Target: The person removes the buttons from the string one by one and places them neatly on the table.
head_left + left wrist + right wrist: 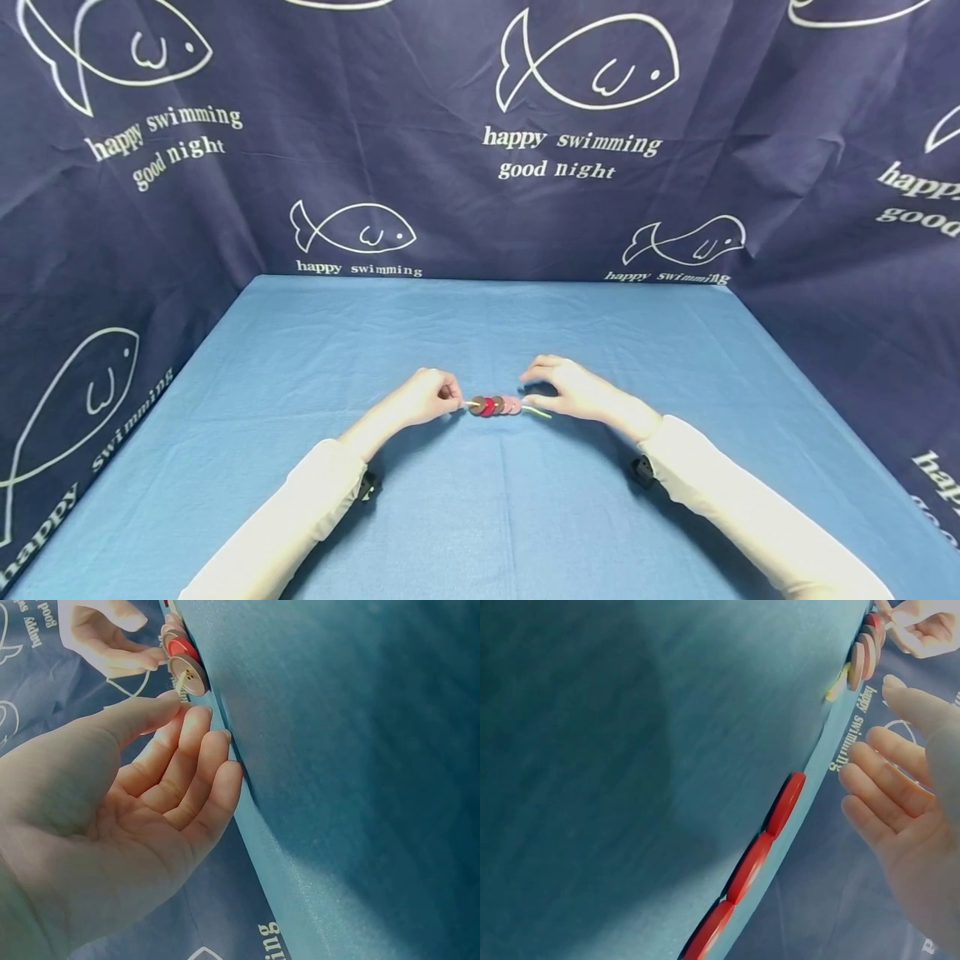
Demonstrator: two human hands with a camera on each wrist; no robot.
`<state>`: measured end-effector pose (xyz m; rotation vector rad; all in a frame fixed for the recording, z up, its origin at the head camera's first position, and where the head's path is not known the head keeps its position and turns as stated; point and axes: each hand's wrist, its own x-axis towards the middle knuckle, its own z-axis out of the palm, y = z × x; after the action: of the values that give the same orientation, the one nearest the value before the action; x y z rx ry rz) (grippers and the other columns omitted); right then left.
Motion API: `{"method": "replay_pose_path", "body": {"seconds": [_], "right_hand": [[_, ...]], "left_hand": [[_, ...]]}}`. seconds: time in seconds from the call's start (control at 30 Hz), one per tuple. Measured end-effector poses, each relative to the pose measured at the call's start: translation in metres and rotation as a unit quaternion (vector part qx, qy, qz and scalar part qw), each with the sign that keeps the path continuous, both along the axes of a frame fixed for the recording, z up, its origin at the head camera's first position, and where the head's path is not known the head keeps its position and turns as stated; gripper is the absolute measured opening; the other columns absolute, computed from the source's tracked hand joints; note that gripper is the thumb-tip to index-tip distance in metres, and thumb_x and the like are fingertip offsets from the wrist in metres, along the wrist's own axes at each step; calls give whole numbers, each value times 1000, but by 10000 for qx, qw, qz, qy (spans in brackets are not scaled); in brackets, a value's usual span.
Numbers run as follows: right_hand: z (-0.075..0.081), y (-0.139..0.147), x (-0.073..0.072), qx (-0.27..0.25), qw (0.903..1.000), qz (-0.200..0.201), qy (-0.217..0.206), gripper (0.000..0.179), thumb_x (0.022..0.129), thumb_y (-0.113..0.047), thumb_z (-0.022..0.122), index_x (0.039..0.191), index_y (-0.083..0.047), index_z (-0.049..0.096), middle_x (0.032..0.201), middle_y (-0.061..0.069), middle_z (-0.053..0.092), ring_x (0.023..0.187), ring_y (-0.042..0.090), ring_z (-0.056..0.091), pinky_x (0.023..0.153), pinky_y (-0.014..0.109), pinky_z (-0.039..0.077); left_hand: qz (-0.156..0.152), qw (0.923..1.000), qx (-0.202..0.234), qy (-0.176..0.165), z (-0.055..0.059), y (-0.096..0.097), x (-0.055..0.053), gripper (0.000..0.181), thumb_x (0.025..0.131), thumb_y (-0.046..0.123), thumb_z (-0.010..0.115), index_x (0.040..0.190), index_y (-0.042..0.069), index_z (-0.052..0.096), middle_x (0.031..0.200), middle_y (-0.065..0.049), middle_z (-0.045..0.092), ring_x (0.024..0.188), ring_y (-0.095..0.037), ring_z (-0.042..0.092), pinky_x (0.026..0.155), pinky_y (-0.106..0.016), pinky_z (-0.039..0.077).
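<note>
Clearly, just below the middle of the head view, a row of buttons (489, 407) on a pale cord (538, 412) lay between the two hands, on or just above the table (480, 517). The left hand (423, 397) pinched the cord's left end, just beside a brown button (477, 409). The right hand (576, 392), thumb and fingers spread apart, hovered near the pink end; whether its thumb touched could not be told. Three red discs (750, 868) lined the lower middle of the right wrist view.
</note>
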<state>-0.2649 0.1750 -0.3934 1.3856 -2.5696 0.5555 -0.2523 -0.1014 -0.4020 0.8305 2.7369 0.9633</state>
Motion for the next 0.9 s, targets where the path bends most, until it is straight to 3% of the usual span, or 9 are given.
{"method": "replay_pose_path", "body": {"seconds": [0.13, 0.43, 0.9], "right_hand": [[-3, -2, -1, -74, 9997, 127, 212, 28, 82, -20, 71, 101, 0, 68, 95, 9, 63, 90, 21, 60, 80, 37, 50], [1, -9, -1, 266, 9992, 66, -302, 28, 84, -20, 69, 104, -1, 67, 100, 9, 63, 93, 22, 60, 84, 37, 49], [-3, -17, 0, 265, 9989, 193, -338, 31, 80, -24, 73, 102, -3, 68, 95, 8, 64, 91, 21, 61, 83, 36, 50]], "left_hand": [[8, 10000, 6, -6, 1, 0, 0, 9, 86, 10, 64, 78, 9, 67, 69, 2, 65, 55, -3, 54, 55, -19, 45], [-2, 10000, 35, -36, 0, 0, 0, 9, 86, 10, 63, 78, 8, 67, 69, 1, 66, 56, -3, 53, 56, -18, 45], [8, 10000, 84, -27, -1, 1, 0, 9, 86, 10, 64, 78, 9, 67, 70, 0, 67, 54, -3, 54, 55, -18, 46]]}}
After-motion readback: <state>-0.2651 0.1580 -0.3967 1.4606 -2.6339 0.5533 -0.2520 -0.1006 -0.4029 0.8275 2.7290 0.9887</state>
